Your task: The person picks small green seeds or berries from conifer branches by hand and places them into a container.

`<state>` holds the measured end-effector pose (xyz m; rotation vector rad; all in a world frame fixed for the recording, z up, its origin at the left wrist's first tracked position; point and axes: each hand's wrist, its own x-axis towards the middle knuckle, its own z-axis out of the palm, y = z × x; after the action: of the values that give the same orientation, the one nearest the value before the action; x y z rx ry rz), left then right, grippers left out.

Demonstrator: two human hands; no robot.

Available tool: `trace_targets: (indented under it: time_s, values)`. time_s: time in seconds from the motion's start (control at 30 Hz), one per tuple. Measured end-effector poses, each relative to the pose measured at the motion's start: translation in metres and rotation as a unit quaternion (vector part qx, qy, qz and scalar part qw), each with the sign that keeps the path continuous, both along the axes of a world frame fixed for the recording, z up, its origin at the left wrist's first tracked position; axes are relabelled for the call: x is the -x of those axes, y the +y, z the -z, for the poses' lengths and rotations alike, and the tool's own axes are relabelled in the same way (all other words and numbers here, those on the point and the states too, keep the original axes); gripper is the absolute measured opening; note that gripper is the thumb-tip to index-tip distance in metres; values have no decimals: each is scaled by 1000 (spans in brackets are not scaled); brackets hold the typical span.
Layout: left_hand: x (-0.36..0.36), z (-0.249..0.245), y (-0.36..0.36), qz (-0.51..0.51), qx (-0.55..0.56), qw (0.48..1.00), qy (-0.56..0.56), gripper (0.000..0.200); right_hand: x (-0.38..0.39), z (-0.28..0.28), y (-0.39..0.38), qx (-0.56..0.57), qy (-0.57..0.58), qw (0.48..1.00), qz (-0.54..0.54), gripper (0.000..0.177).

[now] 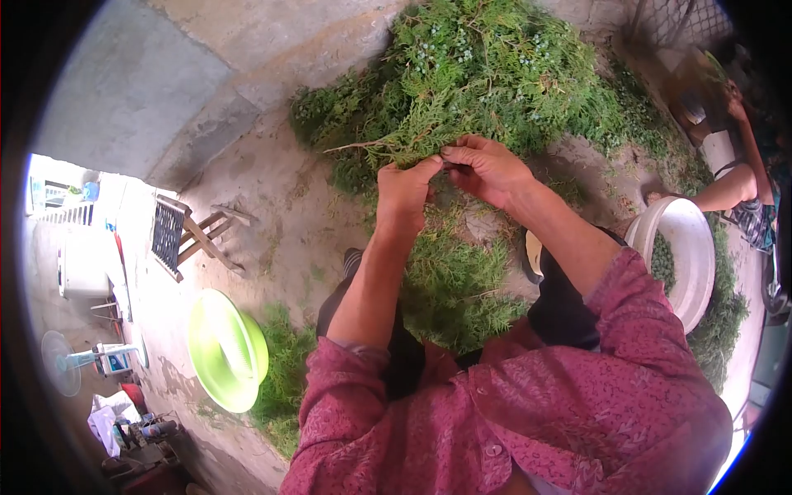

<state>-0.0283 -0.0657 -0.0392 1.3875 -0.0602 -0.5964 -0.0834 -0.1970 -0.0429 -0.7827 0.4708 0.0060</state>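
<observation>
Both hands meet in front of a big heap of green conifer branches (pixel 511 74) dotted with pale bluish cones. Between thumb and fingers, my left hand (pixel 403 196) grips a leafy evergreen branch (pixel 404 142), whose bare brown stem points left. My right hand (pixel 487 171) is closed in a pinch at the same branch, its fingertips almost touching the left thumb. Whether a cone is also between the right fingers is hidden. Loose green sprigs (pixel 458 276) lie on the ground between my legs.
A white bucket (pixel 701 264) with small green cones stands at my right. On the left are a lime-green basin (pixel 202 351) and a small wooden folding stool (pixel 194 235). Another person's arm (pixel 747 136) and leg show at far right. A concrete block (pixel 132 91) stands upper left.
</observation>
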Motion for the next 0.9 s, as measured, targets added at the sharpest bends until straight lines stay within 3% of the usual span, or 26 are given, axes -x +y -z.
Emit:
trace_targets:
  time_s: [0.13, 0.27, 0.43, 0.53, 0.6, 0.7, 0.73, 0.8, 0.9]
  values:
    - [5, -3, -2, -25, 36, 997, -61, 14, 0, -7, 2, 75, 21, 997, -11, 17]
    - [2, -5, 2, -26, -4, 999, -36, 12, 1, 0, -1, 32, -2, 999, -13, 21]
    - [-16, -17, 19, -72, 78, 988, 110, 14, 6, -12, -16, -217, -90, 971, -47, 27]
    - [-24, -20, 29, -69, 141, 975, 157, 15, 12, -29, -26, -246, -78, 964, -61, 27]
    - [-25, -22, 32, -68, 145, 975, 156, 13, 14, -34, -23, -203, -44, 977, -39, 22]
    - [-26, -22, 32, -70, 147, 975, 149, 13, 11, -22, -17, 49, -13, 995, -91, 23]
    - [-25, -23, 31, -66, 143, 976, 149, 13, 11, -21, -13, 49, -13, 995, -90, 23]
    - [-23, -22, 30, -62, 140, 977, 150, 13, 11, -19, -7, 193, 4, 971, -138, 25]
    - [-22, -18, 28, -37, 152, 975, 161, 12, 10, -19, 3, 260, -1, 956, -140, 23]
